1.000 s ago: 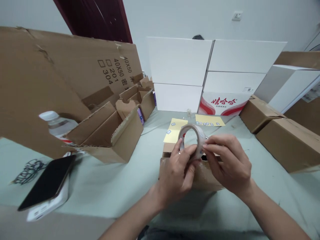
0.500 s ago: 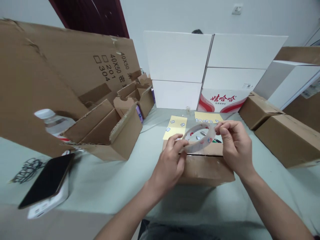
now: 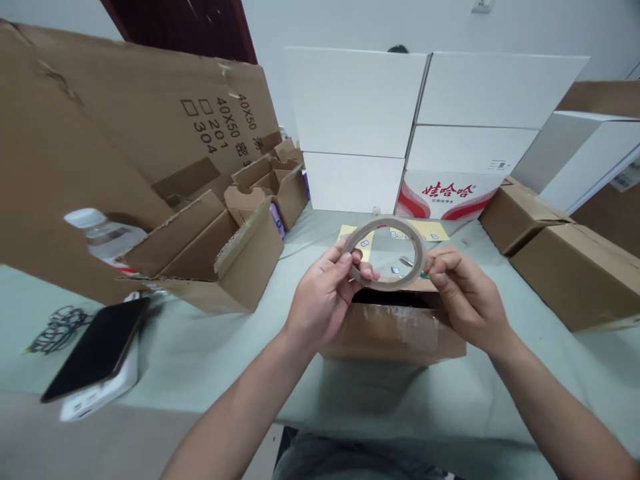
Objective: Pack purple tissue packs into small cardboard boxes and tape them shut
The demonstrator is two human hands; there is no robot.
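Observation:
A roll of clear packing tape [image 3: 383, 222] stands upright, its hole facing me, with a brown edge around it. My left hand [image 3: 325, 297] grips its lower left side. My right hand [image 3: 467, 300] holds its right edge, fingertips on the rim. Both hands are just above an opened cardboard box [image 3: 395, 337] with brown tape on its front. Its dark opening shows below the roll. Two yellow sheets with small labels [image 3: 430, 231] lie behind it, partly hidden by the roll.
Open brown boxes [image 3: 250, 263] and a large cardboard sheet [image 3: 100, 133] stand left, beside a water bottle [image 3: 103, 235]. A phone [image 3: 95, 350] rests on a white power bank [image 3: 100, 393]. White boxes [image 3: 355, 100] stack ahead, a person's head [image 3: 397, 49] behind them. Closed cartons [image 3: 570, 277] sit right.
The roll has risen and turned upright, now facing me instead of lying tilted. My hands have moved up and slightly apart, and the view has tipped a little lower.

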